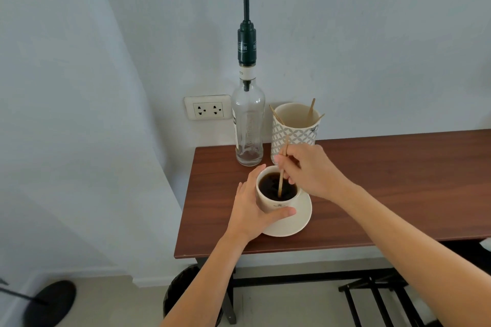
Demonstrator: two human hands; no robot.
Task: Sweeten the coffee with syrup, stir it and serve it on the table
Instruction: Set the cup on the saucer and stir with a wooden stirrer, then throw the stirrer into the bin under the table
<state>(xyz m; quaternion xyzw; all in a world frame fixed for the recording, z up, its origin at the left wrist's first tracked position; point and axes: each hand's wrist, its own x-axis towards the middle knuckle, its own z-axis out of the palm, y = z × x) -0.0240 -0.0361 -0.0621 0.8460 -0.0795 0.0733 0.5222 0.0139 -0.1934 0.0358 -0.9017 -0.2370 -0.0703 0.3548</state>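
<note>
surface: we see a brown wooden table (385, 180) at centre right, against a pale wall (79, 87) with a double socket (207, 107).
cup: white cup of coffee (277, 191) on a saucer (295, 223), frame centre.
left hand (249, 210): wrapped around the cup.
right hand (310, 170): pinching a wooden stirrer (281, 180) dipped in the coffee.
behind: syrup bottle (247, 125) with pump; patterned holder (295, 130), its base hidden by the hand.
unclear: we cannot read the bottle's label; dark bin (180, 297) under the table, partly hidden.

cups 1 (276, 200) | saucers 1 (297, 223) | bottles 1 (247, 127) | stirrers 4 (282, 178) (three in holder (293, 138)) | hands 2 (249, 210)
</note>
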